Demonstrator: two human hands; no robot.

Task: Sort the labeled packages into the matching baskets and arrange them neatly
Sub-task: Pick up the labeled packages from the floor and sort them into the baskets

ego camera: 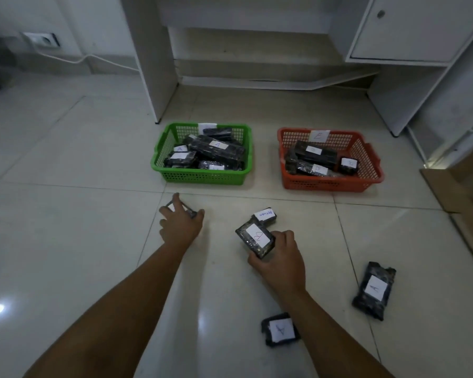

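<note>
holding two packages; two baskets

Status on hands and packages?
Left hand grips a small package. Right hand holds the B package. Two A packages loose on the floor.

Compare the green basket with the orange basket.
The green basket sits left and is piled full; the orange basket sits right, with bare space at its right end. Packages in the green basket read A; the orange basket's own tag reads B. Both are perforated plastic, holding black wrapped packages.
</note>
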